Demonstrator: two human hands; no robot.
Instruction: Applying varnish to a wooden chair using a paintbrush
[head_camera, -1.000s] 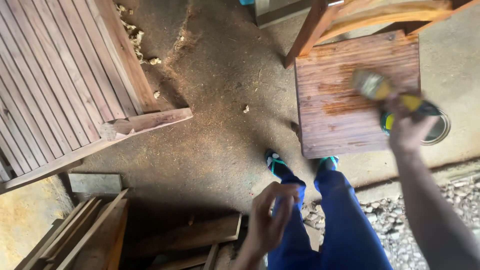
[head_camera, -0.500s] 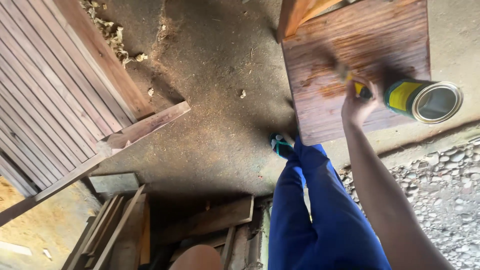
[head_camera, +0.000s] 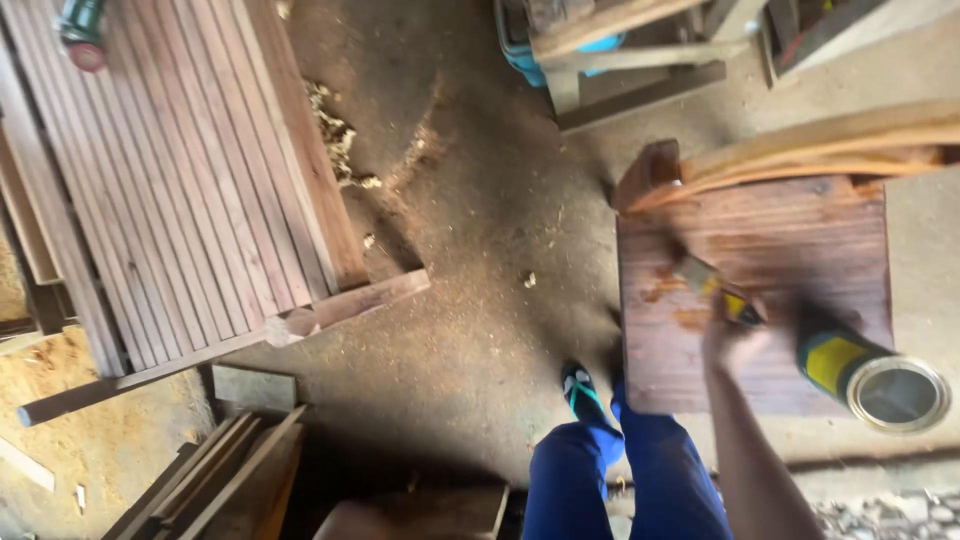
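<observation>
We see the fingers of the right hand (head_camera: 735, 335) curled shut around the handle of a paintbrush (head_camera: 712, 290), though motion blur softens the knuckles. The brush angles up and to the left from the hand, its bristle end lying on the wooden board (head_camera: 760, 250) among orange wet streaks (the board's surface shows reddish-brown grain all over). The forearm runs down from the hand toward the lower edge of the view. Just to the right of the hand an open tin can (head_camera: 870, 375) with a yellow label sits at the board's lower right corner. The left hand is out of sight, so we cannot tell how its fingers stand. Below the board are legs in blue trousers (head_camera: 620, 480) and a dark shoe with teal straps (head_camera: 583, 395) on the dusty floor (head_camera: 480, 250). Well apart on the left lies a slatted wooden panel (head_camera: 170, 180), with stacked planks (head_camera: 220, 470) beneath it.
</observation>
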